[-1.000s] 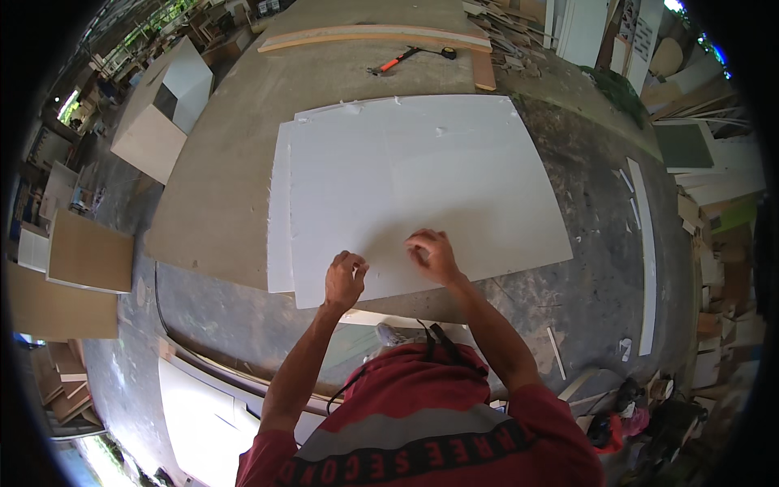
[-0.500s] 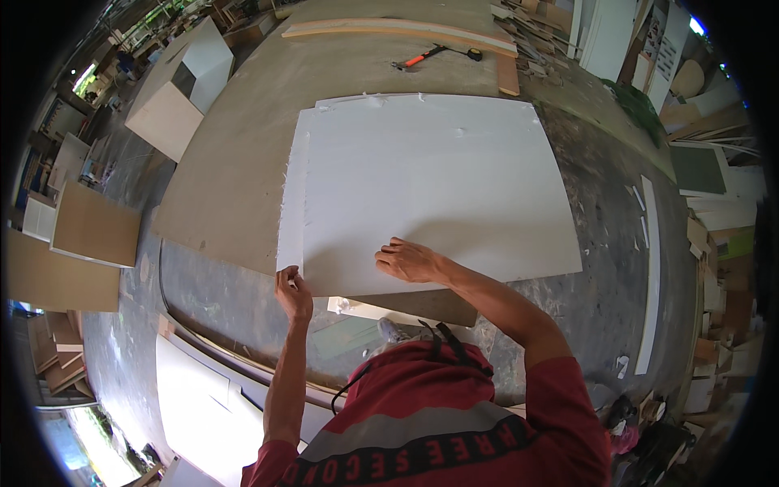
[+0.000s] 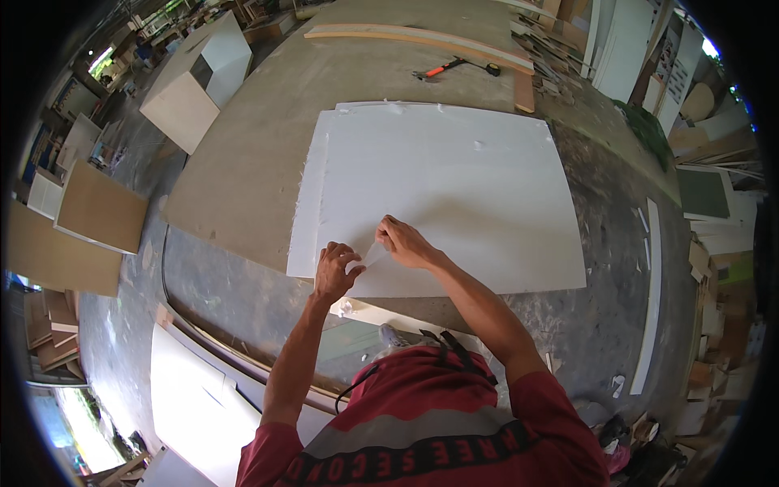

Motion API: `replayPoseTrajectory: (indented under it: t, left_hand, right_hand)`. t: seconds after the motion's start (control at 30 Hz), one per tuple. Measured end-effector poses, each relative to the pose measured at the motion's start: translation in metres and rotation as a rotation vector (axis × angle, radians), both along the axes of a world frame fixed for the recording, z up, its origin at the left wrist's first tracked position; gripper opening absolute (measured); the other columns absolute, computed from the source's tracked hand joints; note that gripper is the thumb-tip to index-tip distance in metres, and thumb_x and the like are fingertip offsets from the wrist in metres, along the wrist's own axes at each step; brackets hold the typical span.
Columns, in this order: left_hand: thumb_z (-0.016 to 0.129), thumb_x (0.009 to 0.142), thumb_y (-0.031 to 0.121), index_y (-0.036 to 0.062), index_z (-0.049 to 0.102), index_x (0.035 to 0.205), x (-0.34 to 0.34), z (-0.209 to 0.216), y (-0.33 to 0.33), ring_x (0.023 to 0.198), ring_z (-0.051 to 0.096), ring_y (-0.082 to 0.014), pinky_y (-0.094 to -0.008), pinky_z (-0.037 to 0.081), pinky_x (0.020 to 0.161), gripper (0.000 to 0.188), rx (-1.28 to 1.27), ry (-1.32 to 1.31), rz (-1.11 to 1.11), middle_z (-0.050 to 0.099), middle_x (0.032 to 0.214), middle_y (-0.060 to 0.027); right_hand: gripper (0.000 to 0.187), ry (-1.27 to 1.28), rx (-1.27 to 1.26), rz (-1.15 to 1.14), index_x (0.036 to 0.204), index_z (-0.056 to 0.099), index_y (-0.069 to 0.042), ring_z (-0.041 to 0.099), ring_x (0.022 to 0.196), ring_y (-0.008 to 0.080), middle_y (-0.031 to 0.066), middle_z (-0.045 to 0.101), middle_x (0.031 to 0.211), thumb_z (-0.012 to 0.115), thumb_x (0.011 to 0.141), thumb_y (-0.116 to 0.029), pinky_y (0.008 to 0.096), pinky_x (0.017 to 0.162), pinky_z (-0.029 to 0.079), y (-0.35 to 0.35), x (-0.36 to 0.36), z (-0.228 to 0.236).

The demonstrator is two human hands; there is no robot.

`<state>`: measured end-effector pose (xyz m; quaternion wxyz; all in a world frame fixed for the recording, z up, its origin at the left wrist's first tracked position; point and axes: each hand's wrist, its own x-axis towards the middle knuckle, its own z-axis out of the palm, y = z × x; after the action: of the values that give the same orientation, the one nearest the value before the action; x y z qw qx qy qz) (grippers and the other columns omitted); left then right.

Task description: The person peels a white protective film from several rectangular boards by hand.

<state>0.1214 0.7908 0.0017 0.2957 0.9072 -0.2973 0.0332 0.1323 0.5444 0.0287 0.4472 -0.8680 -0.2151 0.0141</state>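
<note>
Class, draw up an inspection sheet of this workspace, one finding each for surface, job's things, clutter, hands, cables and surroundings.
Surface: broad brown board beneath the white sheets.
Job's things: white sheets, stacked, offset at the left; thin translucent film between the hands.
Clutter: orange-handled hammer and tape measure beyond the sheets; small white scraps on top.
Hands: right hand pinches the film; left hand at its lower end, fingers curved, grip unclear.
Cables: none certain; a thin dark line at left is unidentifiable.
Surroundings: open box at left; wood offcuts far right; long white strip on the right-hand floor.
</note>
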Motion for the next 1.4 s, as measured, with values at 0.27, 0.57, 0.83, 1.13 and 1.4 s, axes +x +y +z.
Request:
replayPoseTrajectory:
  t: [0.27, 0.57, 0.83, 1.13, 1.4]
  left_hand:
    - [0.079, 0.081, 0.003, 0.0015, 0.069, 0.083, 0.017, -0.002, -0.014, 0.087, 0.064, -0.0332, -0.0438, 0.051, 0.080, 0.010, -0.063, 0.017, -0.116, 0.068, 0.086, -0.0119]
    - [0.076, 0.088, 0.006, -0.0012, 0.073, 0.092, 0.089, 0.077, -0.020, 0.082, 0.069, -0.0340, -0.0435, 0.053, 0.076, 0.009, 0.142, 0.232, -0.123, 0.072, 0.087, -0.0178]
    - [0.078, 0.088, 0.009, -0.0011, 0.073, 0.097, 0.120, 0.104, -0.013, 0.084, 0.071, -0.0313, -0.0435, 0.055, 0.081, 0.015, 0.054, 0.265, -0.037, 0.074, 0.089, -0.0181]
    - [0.082, 0.082, 0.007, 0.0007, 0.072, 0.110, 0.130, 0.090, 0.024, 0.093, 0.071, -0.0286, -0.0410, 0.057, 0.086, 0.031, -0.015, 0.109, 0.110, 0.074, 0.097, -0.0155]
    - [0.075, 0.087, 0.003, -0.0044, 0.073, 0.101, 0.137, 0.087, 0.044, 0.080, 0.071, -0.0231, -0.0329, 0.056, 0.075, 0.016, -0.274, 0.035, 0.218, 0.075, 0.094, -0.0144]
  right_hand:
    - [0.015, 0.109, 0.132, -0.111, 0.107, 0.054, 0.001, 0.065, 0.095, 0.0323, 0.0152, 0.064, 0.108, 0.062, 0.095, -0.005, 0.0442, 0.086, 0.052, -0.011, 0.000, -0.022]
    - [0.035, 0.078, 0.111, -0.144, 0.121, 0.067, -0.003, 0.068, 0.089, 0.0311, 0.0152, 0.074, 0.104, 0.075, 0.089, -0.015, 0.0414, 0.084, 0.055, 0.010, 0.030, 0.007]
    - [0.011, 0.151, -0.008, -0.215, 0.100, 0.074, -0.003, 0.068, 0.093, 0.0330, 0.0150, 0.074, 0.097, 0.068, 0.094, -0.010, 0.0460, 0.084, 0.054, 0.022, 0.061, 0.045]
    - [0.009, -0.089, -0.070, -0.284, 0.096, 0.073, -0.003, 0.065, 0.103, 0.0311, 0.0120, 0.074, 0.099, 0.068, 0.093, -0.009, 0.0443, 0.091, 0.053, 0.034, 0.082, 0.070]
    - [0.011, -0.197, -0.058, -0.331, 0.098, 0.074, -0.004, 0.065, 0.104, 0.0317, 0.0125, 0.074, 0.101, 0.068, 0.094, -0.012, 0.0450, 0.090, 0.053, 0.026, 0.110, 0.104]
